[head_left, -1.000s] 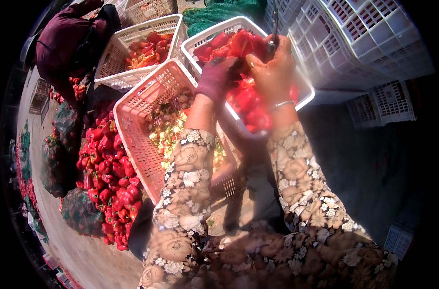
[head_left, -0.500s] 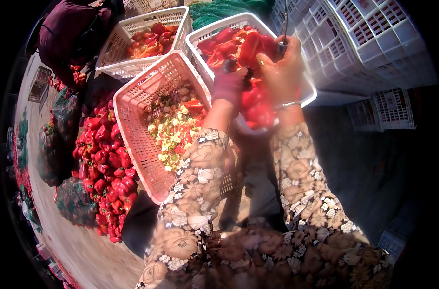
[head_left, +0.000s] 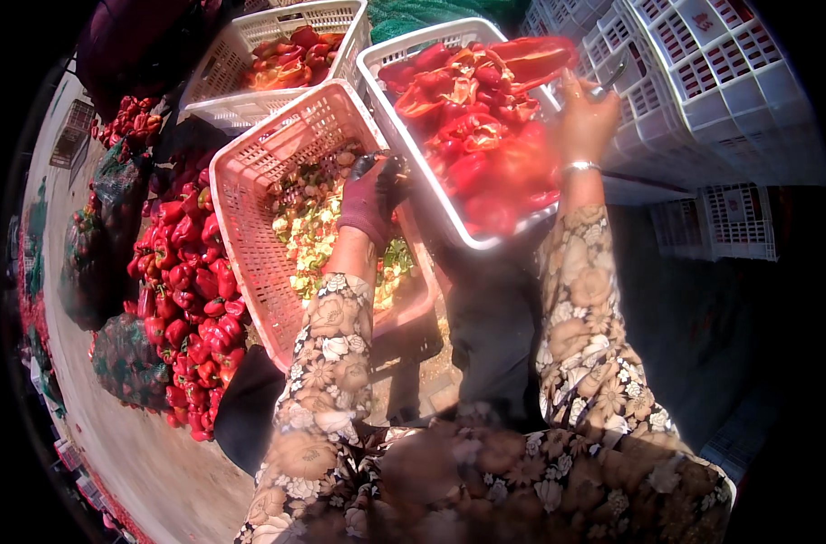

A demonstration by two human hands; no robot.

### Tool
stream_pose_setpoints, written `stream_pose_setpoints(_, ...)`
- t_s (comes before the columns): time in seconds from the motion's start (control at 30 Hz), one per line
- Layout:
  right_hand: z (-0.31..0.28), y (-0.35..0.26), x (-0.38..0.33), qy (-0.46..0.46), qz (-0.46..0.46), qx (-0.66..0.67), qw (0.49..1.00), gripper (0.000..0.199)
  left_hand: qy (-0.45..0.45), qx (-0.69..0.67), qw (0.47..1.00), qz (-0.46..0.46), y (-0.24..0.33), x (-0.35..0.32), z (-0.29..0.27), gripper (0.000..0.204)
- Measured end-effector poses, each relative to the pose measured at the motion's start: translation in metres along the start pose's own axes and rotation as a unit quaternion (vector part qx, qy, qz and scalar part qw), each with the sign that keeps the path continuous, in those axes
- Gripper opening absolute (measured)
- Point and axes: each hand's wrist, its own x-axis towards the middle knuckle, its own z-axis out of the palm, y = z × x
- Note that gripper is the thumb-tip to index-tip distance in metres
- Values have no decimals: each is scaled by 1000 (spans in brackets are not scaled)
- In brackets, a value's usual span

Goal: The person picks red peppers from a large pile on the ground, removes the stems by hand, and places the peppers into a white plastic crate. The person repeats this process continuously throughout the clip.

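Observation:
My left hand [head_left: 369,195], in a purple glove with dark fingertips, is over the right side of a pink crate [head_left: 250,172]. Its fingers curl inward, hiding whatever they hold. Pale pepper cores [head_left: 318,240] and scraps lie in that crate. At the right rim of a white crate [head_left: 383,86], my bare right hand [head_left: 587,118] is closed, with a cut red pepper [head_left: 535,62] at its fingertips. A thin metal tool [head_left: 609,82] sticks out on the hand's other side. Opened red peppers [head_left: 472,131] fill the white crate.
Whole red peppers [head_left: 191,290] are heaped on the left, beside green mesh sacks [head_left: 130,363]. Another white crate [head_left: 227,77] with cut peppers stands behind. Stacked white crates [head_left: 721,72] rise at the right. A person in dark clothing [head_left: 145,50] is at the upper left.
My hands have parted from together above the cut peppers. The left moved left and down to the pink crate; the right moved right, to the white crate's edge, with the cut pepper.

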Motion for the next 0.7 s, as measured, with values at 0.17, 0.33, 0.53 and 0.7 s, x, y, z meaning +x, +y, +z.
stream_pose_setpoints(0.17,6,10,5,-39,-26,12,999,20,89,-103,987,-83,-31,-34,-67,45)
stream_pose_setpoints(0.33,25,-17,-29,-178,75,-46,980,19,74,697,710,-65,-27,-96,-120,35)
stream_pose_setpoints(0.53,50,4,-48,-261,48,-30,964,24,209,286,929,-107,-43,-121,-143,28)
stream_pose_setpoints(0.7,92,-4,-93,-360,48,-64,929,26,401,22,911,90,-111,-128,-195,25)
